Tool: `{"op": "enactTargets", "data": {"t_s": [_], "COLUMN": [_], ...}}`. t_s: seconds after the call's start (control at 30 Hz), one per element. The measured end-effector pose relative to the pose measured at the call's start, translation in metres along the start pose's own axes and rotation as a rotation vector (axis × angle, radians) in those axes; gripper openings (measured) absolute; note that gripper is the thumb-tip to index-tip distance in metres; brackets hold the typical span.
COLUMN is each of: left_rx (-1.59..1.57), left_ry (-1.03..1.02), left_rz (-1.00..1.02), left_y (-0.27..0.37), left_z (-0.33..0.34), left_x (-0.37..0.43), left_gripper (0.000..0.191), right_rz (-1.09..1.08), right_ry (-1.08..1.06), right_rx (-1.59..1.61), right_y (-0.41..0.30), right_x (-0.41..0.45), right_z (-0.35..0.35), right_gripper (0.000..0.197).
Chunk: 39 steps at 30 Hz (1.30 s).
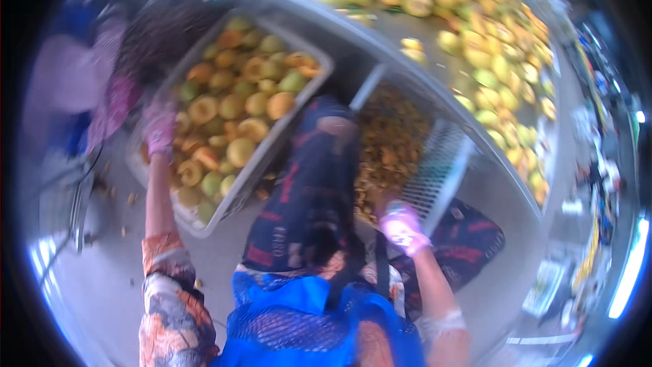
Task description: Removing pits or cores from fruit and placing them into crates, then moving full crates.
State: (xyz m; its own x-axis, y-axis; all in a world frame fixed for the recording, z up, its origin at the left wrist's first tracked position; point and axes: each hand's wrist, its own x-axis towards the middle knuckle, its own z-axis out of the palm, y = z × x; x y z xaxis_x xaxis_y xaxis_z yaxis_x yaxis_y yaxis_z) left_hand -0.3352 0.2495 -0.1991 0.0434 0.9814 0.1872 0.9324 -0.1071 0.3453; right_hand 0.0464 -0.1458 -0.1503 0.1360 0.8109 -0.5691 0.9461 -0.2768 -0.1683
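Observation:
My left hand [161,126], in a pink glove, is at the left edge of a pale plastic crate [201,229] filled with halved yellow-green and orange fruit [232,104]; blur hides whether its fingers hold anything. My right hand [403,227], also gloved in pink, is at the near end of a second plastic crate [440,168] with slatted sides. Small brown and orange pieces [389,148] fill that crate. Something greenish shows at the right hand's fingers, too blurred to name. My legs in dark patterned trousers lie beside and between the crates.
A metal-rimmed table [407,63] carries many fruit halves above the crates. Another person [76,76] with a pink glove is close at the left, beside a dark heap. Scraps lie on the floor [109,265]. More people and crates stand far right.

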Motion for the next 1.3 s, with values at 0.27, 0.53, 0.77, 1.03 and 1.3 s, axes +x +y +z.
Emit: {"op": "enactTargets", "data": {"t_s": [0.27, 0.53, 0.77, 1.03, 1.3], "left_rx": [-1.124, -0.534, -0.127, -0.511, -1.789], "left_ry": [-0.335, -0.424, -0.479, -0.363, -1.118], "left_rz": [0.697, 1.129, 0.955, 1.279, 0.157], "left_y": [0.315, 0.542, 0.6, 0.454, 0.387], "left_z": [-0.057, 0.012, 0.037, -0.053, -0.079], "left_x": [-0.054, -0.075, -0.07, -0.131, -0.202], "left_gripper": [0.047, 0.05, 0.026, 0.047, 0.077], "right_rz": [0.265, 0.216, 0.245, -0.089, -0.052], "right_ry": [0.35, 0.379, 0.368, 0.612, 0.64], "right_rx": [0.811, 0.645, 0.899, 2.193, 2.134], "right_y": [-0.008, -0.027, -0.02, 0.014, 0.002], "right_x": [-0.011, -0.009, -0.021, -0.046, -0.046], "right_z": [-0.047, -0.046, -0.058, -0.093, -0.108], "right_gripper": [0.048, 0.043, 0.037, 0.041, 0.044]}}
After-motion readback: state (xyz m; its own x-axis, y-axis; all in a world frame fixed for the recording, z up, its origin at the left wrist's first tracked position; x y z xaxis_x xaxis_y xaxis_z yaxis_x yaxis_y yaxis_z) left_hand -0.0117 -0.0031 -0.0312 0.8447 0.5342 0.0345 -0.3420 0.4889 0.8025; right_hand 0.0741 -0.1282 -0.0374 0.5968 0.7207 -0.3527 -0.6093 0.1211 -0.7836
